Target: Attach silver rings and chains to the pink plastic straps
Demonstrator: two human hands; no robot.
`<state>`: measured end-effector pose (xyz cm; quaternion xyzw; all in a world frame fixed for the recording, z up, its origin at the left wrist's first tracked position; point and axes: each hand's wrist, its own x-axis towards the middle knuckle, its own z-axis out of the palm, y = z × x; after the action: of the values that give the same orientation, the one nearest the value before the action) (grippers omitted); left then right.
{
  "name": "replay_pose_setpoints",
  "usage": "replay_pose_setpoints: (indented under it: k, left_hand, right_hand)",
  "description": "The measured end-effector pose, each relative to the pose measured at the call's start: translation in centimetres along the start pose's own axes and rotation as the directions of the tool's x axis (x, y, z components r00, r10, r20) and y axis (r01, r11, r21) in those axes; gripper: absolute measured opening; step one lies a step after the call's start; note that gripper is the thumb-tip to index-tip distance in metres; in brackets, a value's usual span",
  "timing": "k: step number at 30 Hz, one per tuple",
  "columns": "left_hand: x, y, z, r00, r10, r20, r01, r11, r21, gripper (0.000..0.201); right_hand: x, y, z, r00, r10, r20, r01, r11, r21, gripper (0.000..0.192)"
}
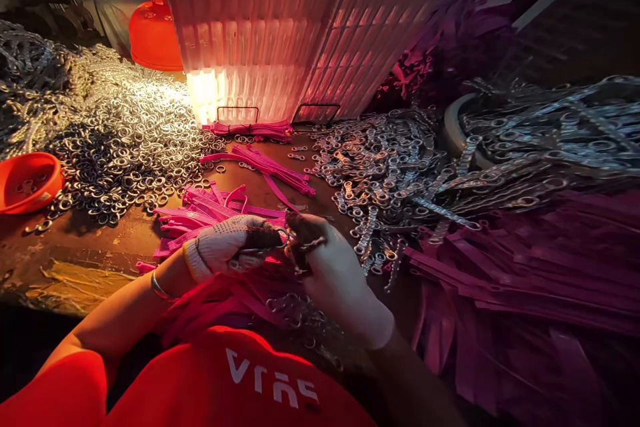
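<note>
A pink strap (260, 250) and a small metal ring (285, 235) sit between the two gloved hands at the near middle of the desk (90, 240), the left hand (227, 247) pinched shut on the strap and the right hand (330, 267) closed on it from the other side; the fingertips are dark and blurred, so exactly how ring meets strap is hard to tell. The strap looks thin, flat and limp. Just beyond lies a small pile of pink straps (215, 213), and a few more (270, 167) lie farther off. A far bigger heap of straps (525, 287) fills the near right, and loose rings (125, 147) cover the far left, so by my reckoning most of the work remains
</note>
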<state>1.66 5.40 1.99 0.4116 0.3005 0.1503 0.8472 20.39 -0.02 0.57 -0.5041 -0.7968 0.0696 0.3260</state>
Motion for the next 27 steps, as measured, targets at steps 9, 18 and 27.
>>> replay_pose_setpoints:
  k: [9, 18, 27]
  left_hand:
    - [-0.4, -0.2, 1.2, 0.994, 0.018, -0.11, 0.0, 0.988, 0.157, 0.023]
    - [0.1, 1.1, 2.5, 0.977, 0.126, -0.173, -0.107, 0.988, 0.113, 0.023]
    - [9.3, 7.4, -5.2, 0.937, 0.216, -0.276, -0.143, 0.955, 0.261, 0.03]
  right_hand:
    - [-0.7, 0.4, -1.8, 0.98, -0.113, 0.161, 0.155, 0.949, -0.275, 0.027]
    - [-0.8, -2.1, -0.7, 0.981, 0.191, 0.034, -0.186, 0.976, -0.109, 0.013]
    - [-1.0, 5.2, 0.2, 0.653, 0.706, -0.274, -0.519, 0.681, 0.516, 0.034]
